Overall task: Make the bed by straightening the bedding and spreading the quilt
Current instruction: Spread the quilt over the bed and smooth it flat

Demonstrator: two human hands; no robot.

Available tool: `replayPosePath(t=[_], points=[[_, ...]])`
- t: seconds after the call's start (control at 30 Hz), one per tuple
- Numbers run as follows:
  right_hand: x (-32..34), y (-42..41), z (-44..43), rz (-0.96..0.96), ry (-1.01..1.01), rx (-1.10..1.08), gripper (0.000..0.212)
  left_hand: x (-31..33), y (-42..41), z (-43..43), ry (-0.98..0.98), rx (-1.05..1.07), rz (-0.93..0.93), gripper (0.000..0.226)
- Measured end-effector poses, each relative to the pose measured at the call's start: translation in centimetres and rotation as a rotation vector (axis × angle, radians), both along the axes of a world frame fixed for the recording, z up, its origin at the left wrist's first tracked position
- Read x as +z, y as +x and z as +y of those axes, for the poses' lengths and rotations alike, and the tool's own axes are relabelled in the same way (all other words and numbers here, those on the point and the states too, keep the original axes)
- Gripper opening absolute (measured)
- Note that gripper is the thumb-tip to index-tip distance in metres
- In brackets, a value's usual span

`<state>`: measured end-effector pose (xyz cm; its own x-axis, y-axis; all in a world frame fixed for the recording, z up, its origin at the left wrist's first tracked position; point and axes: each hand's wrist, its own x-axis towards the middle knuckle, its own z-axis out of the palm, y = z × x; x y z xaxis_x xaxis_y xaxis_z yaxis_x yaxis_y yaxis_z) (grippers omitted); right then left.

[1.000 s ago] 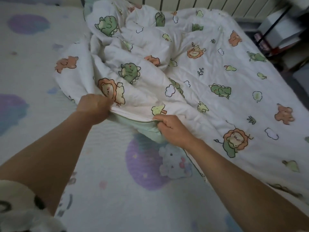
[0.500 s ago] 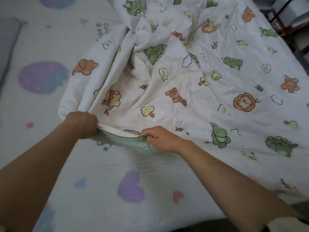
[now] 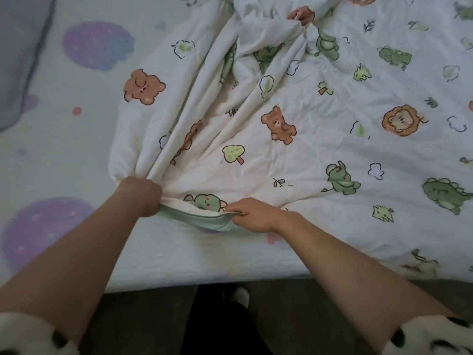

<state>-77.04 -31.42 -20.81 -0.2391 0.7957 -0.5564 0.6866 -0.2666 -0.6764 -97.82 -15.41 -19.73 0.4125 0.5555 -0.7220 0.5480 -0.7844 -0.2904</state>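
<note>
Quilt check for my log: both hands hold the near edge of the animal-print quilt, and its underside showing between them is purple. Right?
Not quite. In the head view the left hand and right hand do grip the quilt at its near edge, but the underside showing between them is pale green, not purple.

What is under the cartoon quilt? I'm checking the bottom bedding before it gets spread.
Beside the quilt, a white sheet with purple blobs shows left and along the near edge. Under the quilt it is hidden. Both hands grip the quilt's hem.
</note>
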Motion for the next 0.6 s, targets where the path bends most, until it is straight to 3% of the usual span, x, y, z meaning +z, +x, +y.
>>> replayPosePath(t=[0.1,0.17,0.33,0.47,0.6], points=[[-0.5,-0.2,-1.6,-0.08,0.028,-0.052,0.017,-0.8,-1.9,-0.9,-0.045,-0.056,-0.096,0.058],[-1.2,-0.3,-2.3,-0.129,0.051,-0.06,0.013,-1.2,-2.4,-1.5,-0.09,-0.121,-0.155,0.06],[-2.6,-1.2,-4.3,-0.01,-0.092,0.049,0.01,-1.1,-1.4,-3.5,-0.086,-0.095,0.052,0.035],[-2.6,-2.7,-5.2,0.099,-0.208,0.127,0.012,-2.0,-1.8,-4.6,-0.104,-0.035,0.124,0.034],[-3.4,-4.5,-6.3,0.078,-0.3,0.252,0.014,-3.8,-3.8,-7.7,-0.245,0.028,0.214,0.035]])
